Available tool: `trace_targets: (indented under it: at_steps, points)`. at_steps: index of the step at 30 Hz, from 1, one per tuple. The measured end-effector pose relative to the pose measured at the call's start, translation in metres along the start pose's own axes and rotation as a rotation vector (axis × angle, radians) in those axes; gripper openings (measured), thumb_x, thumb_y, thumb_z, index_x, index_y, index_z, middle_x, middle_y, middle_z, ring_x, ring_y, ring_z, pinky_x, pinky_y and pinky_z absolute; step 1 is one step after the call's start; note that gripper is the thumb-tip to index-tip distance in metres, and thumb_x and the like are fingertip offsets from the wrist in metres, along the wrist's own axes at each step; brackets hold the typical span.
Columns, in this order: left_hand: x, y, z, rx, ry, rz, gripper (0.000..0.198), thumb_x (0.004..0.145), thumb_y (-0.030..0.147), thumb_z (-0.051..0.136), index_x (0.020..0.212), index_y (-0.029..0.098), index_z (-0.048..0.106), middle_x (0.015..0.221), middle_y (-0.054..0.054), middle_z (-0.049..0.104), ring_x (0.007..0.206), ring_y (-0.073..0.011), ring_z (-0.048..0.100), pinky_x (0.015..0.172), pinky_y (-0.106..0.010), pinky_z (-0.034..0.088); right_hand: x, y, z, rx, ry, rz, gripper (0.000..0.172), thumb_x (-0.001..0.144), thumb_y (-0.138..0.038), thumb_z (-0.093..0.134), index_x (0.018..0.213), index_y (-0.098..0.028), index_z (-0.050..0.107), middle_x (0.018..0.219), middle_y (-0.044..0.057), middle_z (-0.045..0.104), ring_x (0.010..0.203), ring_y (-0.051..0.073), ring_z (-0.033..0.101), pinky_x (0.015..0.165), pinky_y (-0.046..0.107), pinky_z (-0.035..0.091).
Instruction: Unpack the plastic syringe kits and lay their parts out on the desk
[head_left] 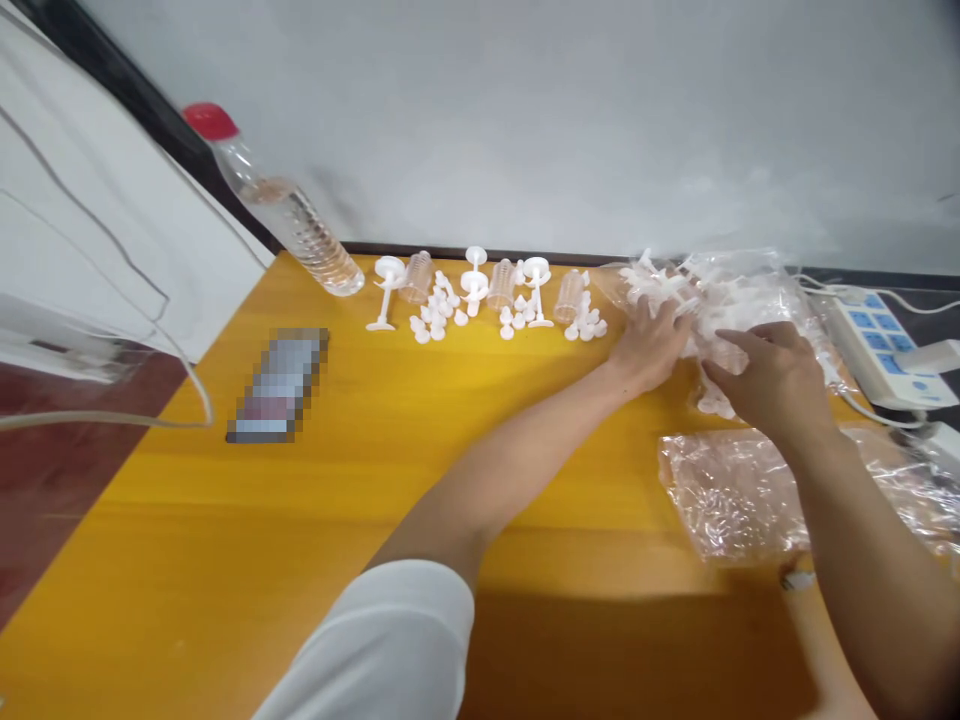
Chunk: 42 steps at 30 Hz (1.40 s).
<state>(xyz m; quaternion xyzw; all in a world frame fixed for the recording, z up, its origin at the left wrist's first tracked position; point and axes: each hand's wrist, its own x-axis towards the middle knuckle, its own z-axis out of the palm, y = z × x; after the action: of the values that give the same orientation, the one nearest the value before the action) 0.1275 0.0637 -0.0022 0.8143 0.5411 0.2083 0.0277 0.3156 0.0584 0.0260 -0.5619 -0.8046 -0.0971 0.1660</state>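
My left hand [651, 345] reaches to the left end of a clear plastic bag [765, 268] full of white plastic parts. Its fingers curl down among white plunger-like pieces [660, 285]; the fingertips are hidden, so what they grip cannot be made out. Over the bag's front side is my right hand [780, 385], thumb and fingers apart, with white pieces [715, 397] just below it. Left of the hands, along the wall, stand white plungers with round discs [388, 290], clear ribbed barrels [501, 285] and small white knobbed pieces [435, 310], in groups.
A flat clear plastic bag [735, 495] lies under my right forearm. At the right is a power strip [877, 340] with cables. A red-capped bottle of liquid [300, 230] leans in view at the back left. A pixelated phone-like object [279, 385] lies on the wooden table [187, 560].
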Motion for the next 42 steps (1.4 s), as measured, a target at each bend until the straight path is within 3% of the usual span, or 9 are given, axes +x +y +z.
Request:
trace_targets:
  at_steps: [6, 10, 15, 21, 26, 29, 35, 38, 42]
  points:
    - [-0.002, -0.011, -0.035, 0.018, 0.040, 0.037, 0.043, 0.102, 0.001, 0.027, 0.123, 0.013, 0.063, 0.136, -0.015, 0.056, 0.132, -0.0273, 0.051, 0.110, -0.039, 0.047, -0.007, -0.001, 0.004, 0.007, 0.031, -0.019, 0.046, 0.088, -0.038, 0.065, 0.128, -0.016, 0.076, 0.118, 0.019, 0.062, 0.102, 0.030, 0.061, 0.097, 0.039, 0.050]
    - [-0.034, -0.004, -0.076, -0.011, 0.075, 0.067, 0.039, 0.102, 0.002, 0.032, 0.124, 0.018, 0.061, 0.137, -0.014, 0.055, 0.137, -0.0253, 0.050, 0.115, -0.041, 0.045, -0.005, -0.005, 0.002, 0.019, 0.023, -0.060, 0.046, 0.089, -0.038, 0.064, 0.124, -0.012, 0.077, 0.113, 0.022, 0.065, 0.107, 0.032, 0.061, 0.102, 0.043, 0.049]
    - [-0.126, 0.004, -0.104, -0.094, 0.177, 0.171, 0.026, 0.106, 0.012, 0.039, 0.107, 0.021, 0.063, 0.128, -0.011, 0.064, 0.139, -0.0231, 0.052, 0.119, -0.043, 0.047, -0.010, -0.032, -0.031, 0.106, 0.013, -0.015, 0.043, 0.095, -0.037, 0.054, 0.122, -0.012, 0.077, 0.119, 0.020, 0.070, 0.106, 0.030, 0.066, 0.096, 0.041, 0.049]
    - [-0.251, 0.009, -0.091, -0.203, 0.417, 0.232, 0.015, 0.095, 0.011, 0.062, 0.108, 0.018, 0.059, 0.112, -0.011, 0.062, 0.124, -0.0284, 0.063, 0.105, -0.047, 0.060, -0.059, -0.107, -0.080, 0.246, -0.361, -0.053, 0.034, 0.100, -0.036, 0.048, 0.095, -0.018, 0.076, 0.077, 0.008, 0.072, 0.070, 0.021, 0.066, 0.069, 0.031, 0.043]
    - [-0.303, 0.048, -0.090, -0.145, 0.185, -0.026, 0.033, 0.090, 0.020, 0.071, 0.121, 0.014, 0.062, 0.120, -0.016, 0.063, 0.126, -0.0343, 0.061, 0.099, -0.047, 0.063, -0.130, -0.154, -0.082, 0.434, -0.446, -0.207, 0.045, 0.106, -0.052, 0.040, 0.105, -0.017, 0.068, 0.084, 0.008, 0.073, 0.069, 0.021, 0.069, 0.064, 0.031, 0.048]
    - [-0.313, 0.053, -0.107, -0.350, 0.085, -0.041, 0.053, 0.084, 0.038, 0.082, 0.128, 0.016, 0.063, 0.131, -0.017, 0.062, 0.127, -0.0304, 0.062, 0.106, -0.043, 0.059, -0.162, -0.165, -0.076, 0.449, -0.342, -0.238, 0.049, 0.107, -0.053, 0.039, 0.129, -0.014, 0.061, 0.101, 0.013, 0.074, 0.080, 0.026, 0.073, 0.067, 0.037, 0.055]
    - [-0.298, -0.023, -0.142, -0.472, 0.432, -0.441, 0.015, 0.096, 0.028, 0.067, 0.106, 0.020, 0.073, 0.111, -0.009, 0.073, 0.104, -0.0194, 0.070, 0.099, -0.033, 0.056, -0.196, -0.177, -0.050, 0.428, -0.106, -0.239, 0.085, 0.095, -0.063, 0.059, 0.157, -0.010, 0.035, 0.140, 0.025, 0.061, 0.123, 0.041, 0.063, 0.094, 0.057, 0.058]
    - [-0.277, -0.063, -0.145, -0.652, 0.248, -0.613, 0.026, 0.096, 0.038, 0.064, 0.105, 0.017, 0.076, 0.111, -0.010, 0.077, 0.098, -0.0201, 0.072, 0.094, -0.033, 0.056, -0.197, -0.175, -0.036, 0.453, -0.117, -0.255, 0.078, 0.095, -0.051, 0.064, 0.158, -0.014, 0.035, 0.138, 0.022, 0.063, 0.120, 0.039, 0.065, 0.095, 0.057, 0.059]
    - [-0.261, -0.084, -0.144, -0.805, -0.090, -0.628, 0.027, 0.084, 0.041, 0.075, 0.093, 0.017, 0.082, 0.086, -0.006, 0.080, 0.075, -0.0180, 0.070, 0.073, -0.028, 0.056, -0.176, -0.156, -0.023, 0.571, -0.158, -0.416, 0.067, 0.097, -0.028, 0.064, 0.159, -0.022, 0.039, 0.138, 0.014, 0.066, 0.124, 0.031, 0.066, 0.101, 0.051, 0.060]
